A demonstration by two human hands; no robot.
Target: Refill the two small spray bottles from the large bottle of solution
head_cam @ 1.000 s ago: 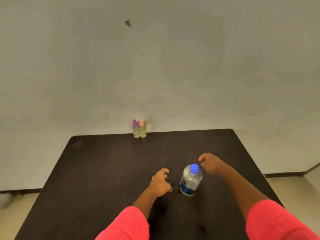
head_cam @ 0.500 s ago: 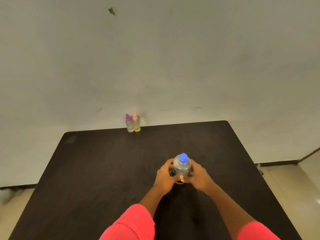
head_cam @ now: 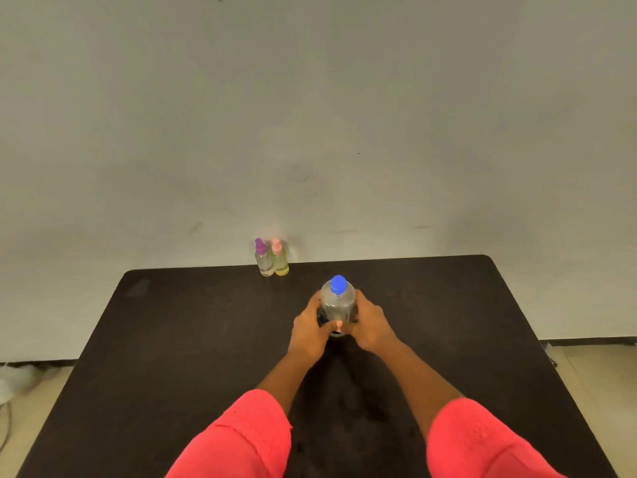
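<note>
A large clear bottle point(head_cam: 337, 301) with a blue cap stands upright near the middle of the dark table point(head_cam: 179, 339). My left hand point(head_cam: 310, 331) grips its left side and my right hand point(head_cam: 370, 326) grips its right side, fingers curled round the lower body. The cap is on. At the table's far edge, against the wall, stand two small spray bottles side by side: one with a purple top point(head_cam: 263, 257) holding clear liquid, one with a pink top point(head_cam: 280, 257) holding yellowish liquid. Both are well beyond my hands.
A plain grey wall rises right behind the table. Pale floor shows past the table's left and right edges, with a white cable point(head_cam: 5, 391) on the floor at the far left.
Both hands closed in on the large bottle from either side and now hold it. The bottle has shifted farther from me, toward the small spray bottles.
</note>
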